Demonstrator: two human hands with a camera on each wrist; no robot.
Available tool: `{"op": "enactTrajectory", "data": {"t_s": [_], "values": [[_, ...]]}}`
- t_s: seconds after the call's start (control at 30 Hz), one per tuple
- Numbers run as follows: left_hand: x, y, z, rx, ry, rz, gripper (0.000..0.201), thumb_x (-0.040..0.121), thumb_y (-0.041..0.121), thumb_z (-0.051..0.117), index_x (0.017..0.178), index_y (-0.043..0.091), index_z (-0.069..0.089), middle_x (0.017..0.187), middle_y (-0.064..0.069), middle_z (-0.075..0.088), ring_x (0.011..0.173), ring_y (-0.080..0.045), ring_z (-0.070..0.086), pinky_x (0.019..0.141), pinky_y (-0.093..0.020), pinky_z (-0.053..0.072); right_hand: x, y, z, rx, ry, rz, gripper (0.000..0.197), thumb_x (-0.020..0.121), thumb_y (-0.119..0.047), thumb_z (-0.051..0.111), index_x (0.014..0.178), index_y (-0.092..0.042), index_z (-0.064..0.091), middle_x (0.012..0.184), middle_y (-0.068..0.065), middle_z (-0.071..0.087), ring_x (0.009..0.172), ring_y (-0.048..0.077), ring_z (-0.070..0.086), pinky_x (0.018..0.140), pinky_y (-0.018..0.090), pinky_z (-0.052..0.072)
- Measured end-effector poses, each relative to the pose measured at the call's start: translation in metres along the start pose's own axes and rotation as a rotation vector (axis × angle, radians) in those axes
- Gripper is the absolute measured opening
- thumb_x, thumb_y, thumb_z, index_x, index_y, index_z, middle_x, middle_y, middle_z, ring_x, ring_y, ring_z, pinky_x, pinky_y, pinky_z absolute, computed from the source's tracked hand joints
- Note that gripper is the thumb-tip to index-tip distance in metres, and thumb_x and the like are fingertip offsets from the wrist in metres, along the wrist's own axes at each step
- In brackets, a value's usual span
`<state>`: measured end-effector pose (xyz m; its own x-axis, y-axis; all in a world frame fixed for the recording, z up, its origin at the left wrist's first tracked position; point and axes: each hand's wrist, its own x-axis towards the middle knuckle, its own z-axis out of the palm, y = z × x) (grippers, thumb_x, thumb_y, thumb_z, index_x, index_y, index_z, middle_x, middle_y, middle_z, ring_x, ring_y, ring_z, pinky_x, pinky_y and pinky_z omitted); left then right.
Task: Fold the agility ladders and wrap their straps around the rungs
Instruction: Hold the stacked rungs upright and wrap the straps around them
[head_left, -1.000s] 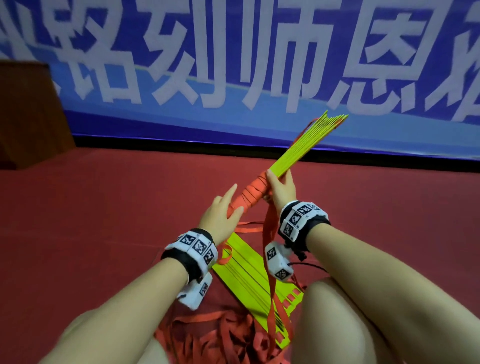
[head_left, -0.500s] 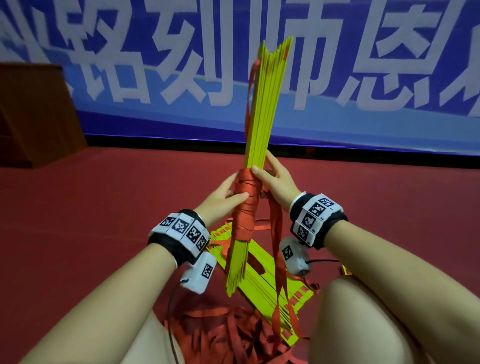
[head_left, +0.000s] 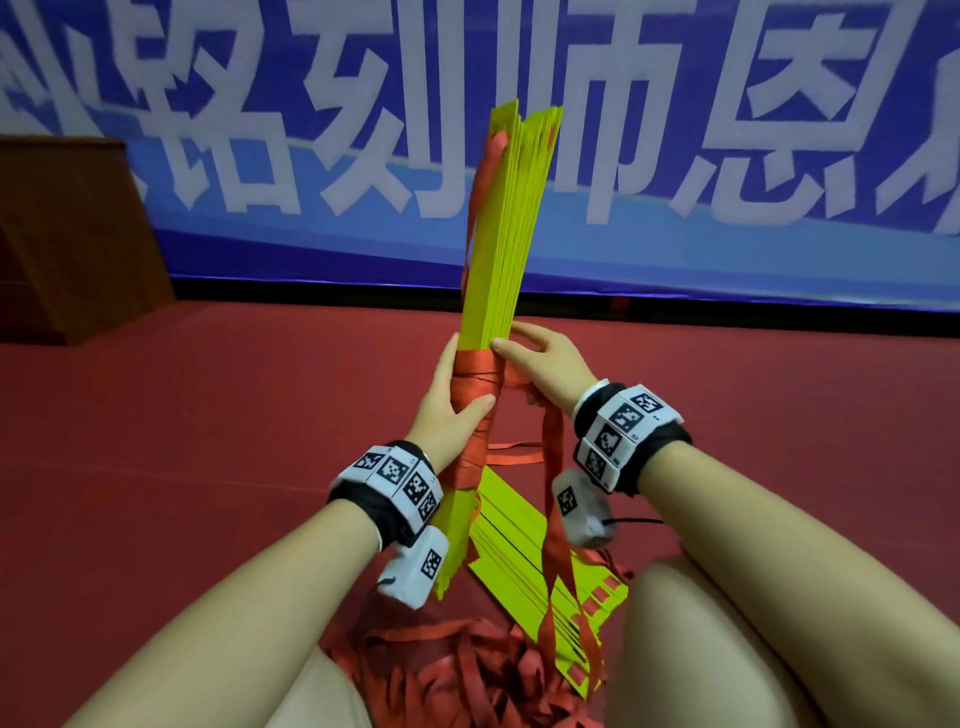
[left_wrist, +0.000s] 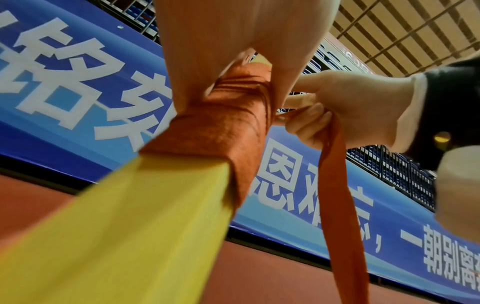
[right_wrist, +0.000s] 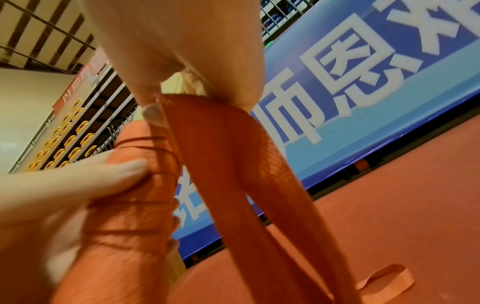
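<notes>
— Where's the bundle of rungs?
— Upright between the hands: left hand on its left around the wrapped strap, right hand on its right.
— And below?
— A second ladder lies on the floor, loose straps nearer the person. The banner stands behind.

2 hands, 2 rung bundles, 1 strap heap, 2 wristbands, 1 banner.
</notes>
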<state>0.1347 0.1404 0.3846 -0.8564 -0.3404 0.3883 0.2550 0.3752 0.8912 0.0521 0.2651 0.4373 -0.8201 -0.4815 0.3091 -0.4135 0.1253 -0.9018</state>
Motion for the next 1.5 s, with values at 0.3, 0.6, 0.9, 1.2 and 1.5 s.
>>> {"op": "enactTrajectory", "data": {"t_s": [0.3,0.6,0.9,1.2,1.5], "values": [[0.005,-0.01,0.001,0.052,0.0,-0.063,0.065,0.096,0.025,0.055,0.149,0.043,0.024,0.139,-0.006,0.05,0.12,-0.02,0.054,0.103,-0.04,0.045,0.006,0.013,0.027,0.062,0.152,-0.055,0.05,0.092,-0.022,0.061,0.138,-0.028,0.042,0.07,-0.012,0.059,0.04,-0.001,0.051,0.041,0.019,0.039],[-0.003,-0.014,-0.009,-0.06,-0.181,-0.099,0.09,0.057,0.049,0.073,0.137,0.03,0.038,0.122,0.005,0.059,0.107,-0.01,0.059,0.099,-0.029,0.045,0.005,-0.001,0.011,0.317,0.084,-0.145,0.056,0.095,-0.009,0.056,0.146,-0.021,0.035,0.053,-0.005,0.052,0.041,0.006,0.044,0.04,0.019,0.036],[-0.004,-0.004,0.014,0.038,0.032,-0.003,0.076,0.083,0.006,0.072,0.147,0.022,0.034,0.109,0.006,0.059,0.091,-0.007,0.058,0.073,-0.003,0.041,0.016,0.006,0.003,0.202,0.206,0.052,0.034,0.093,-0.029,0.062,0.12,-0.009,0.062,0.067,0.002,0.063,0.035,0.007,0.051,0.038,0.017,0.04],[-0.001,-0.013,0.022,0.087,0.112,-0.013,0.073,0.084,0.012,0.072,0.147,0.02,0.035,0.11,-0.001,0.063,0.093,-0.016,0.061,0.077,-0.016,0.039,0.017,0.009,0.0,0.283,0.048,0.29,0.025,0.093,-0.022,0.058,0.072,-0.009,0.06,0.055,0.009,0.052,0.043,0.017,0.047,0.044,0.018,0.039],[-0.001,-0.012,0.008,0.115,0.095,0.033,0.077,0.086,0.007,0.069,0.151,0.02,0.03,0.116,0.003,0.059,0.096,-0.01,0.057,0.072,0.001,0.036,0.014,0.017,-0.006,0.099,-0.029,0.36,0.017,0.09,-0.005,0.06,0.074,-0.003,0.063,0.068,0.013,0.064,0.037,0.011,0.056,0.041,0.018,0.046]]}}
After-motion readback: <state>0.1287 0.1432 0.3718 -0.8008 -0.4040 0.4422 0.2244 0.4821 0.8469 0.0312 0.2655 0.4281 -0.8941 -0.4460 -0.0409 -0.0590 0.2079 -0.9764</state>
